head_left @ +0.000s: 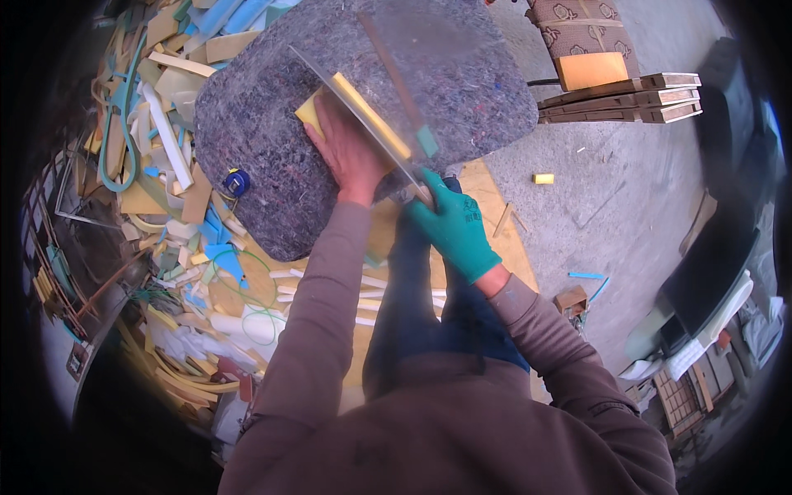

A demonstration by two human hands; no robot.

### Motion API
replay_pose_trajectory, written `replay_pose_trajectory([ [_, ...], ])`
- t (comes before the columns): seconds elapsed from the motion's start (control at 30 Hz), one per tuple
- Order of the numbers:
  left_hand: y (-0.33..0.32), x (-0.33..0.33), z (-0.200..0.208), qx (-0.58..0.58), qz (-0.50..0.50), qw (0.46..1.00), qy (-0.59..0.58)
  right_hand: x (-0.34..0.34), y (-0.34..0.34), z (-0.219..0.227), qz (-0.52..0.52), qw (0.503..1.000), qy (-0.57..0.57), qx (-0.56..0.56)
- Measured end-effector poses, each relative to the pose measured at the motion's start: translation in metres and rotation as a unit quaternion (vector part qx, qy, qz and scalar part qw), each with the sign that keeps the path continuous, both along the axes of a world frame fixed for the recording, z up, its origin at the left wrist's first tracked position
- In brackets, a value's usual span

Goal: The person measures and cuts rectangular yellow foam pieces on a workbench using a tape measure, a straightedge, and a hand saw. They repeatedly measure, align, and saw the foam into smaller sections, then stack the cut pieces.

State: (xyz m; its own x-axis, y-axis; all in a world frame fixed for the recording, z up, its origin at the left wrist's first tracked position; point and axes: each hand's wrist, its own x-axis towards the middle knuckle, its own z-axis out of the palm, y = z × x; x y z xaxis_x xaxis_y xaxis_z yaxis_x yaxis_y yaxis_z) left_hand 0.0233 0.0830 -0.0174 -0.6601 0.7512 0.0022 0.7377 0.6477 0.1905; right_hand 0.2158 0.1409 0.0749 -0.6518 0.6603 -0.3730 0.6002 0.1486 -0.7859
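My left hand [345, 153], bare, lies flat with fingers stretched over a yellow foam block [308, 114] on a mottled grey-purple padded table top [247, 107]. In my right hand [455, 227], in a green glove, is the handle of a long knife [363, 122]. Its thin blade slants up and left across the foam, right beside my left hand. A yellow foam strip [381, 125] shows along the blade's right side. Whether the cut goes all the way through cannot be seen.
A long rust-brown strip with a teal end [388, 68] lies right of the foam. A blue tape measure [237, 182] sits at the table's left edge. Foam offcuts [177, 91] pile up at left. Wooden frames [627, 99] and a patterned cushion [582, 33] stand at upper right.
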Motion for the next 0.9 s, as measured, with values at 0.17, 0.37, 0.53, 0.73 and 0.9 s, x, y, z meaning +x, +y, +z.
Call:
replay_pose_trajectory([
  [0.17, -0.001, 0.0, -0.002, -0.06, -0.005, 0.998, 0.008, -0.013, 0.003, -0.007, 0.02, 1.0, -0.022, 0.003],
  [0.37, 0.0, 0.003, -0.004, -0.021, 0.012, 0.999, 0.025, -0.029, 0.009, -0.008, 0.013, 1.0, 0.004, 0.02],
  [0.53, -0.001, -0.001, -0.01, -0.037, 0.002, 0.998, 0.045, -0.054, 0.02, 0.0, 0.016, 0.999, 0.031, -0.01],
  [0.73, -0.002, -0.002, -0.011, -0.034, 0.011, 0.999, 0.036, -0.07, 0.023, -0.006, 0.009, 0.993, 0.098, 0.063],
  [0.9, 0.0, -0.001, -0.003, -0.007, 0.018, 1.0, -0.003, -0.046, 0.013, -0.001, 0.005, 0.998, 0.058, 0.005],
])
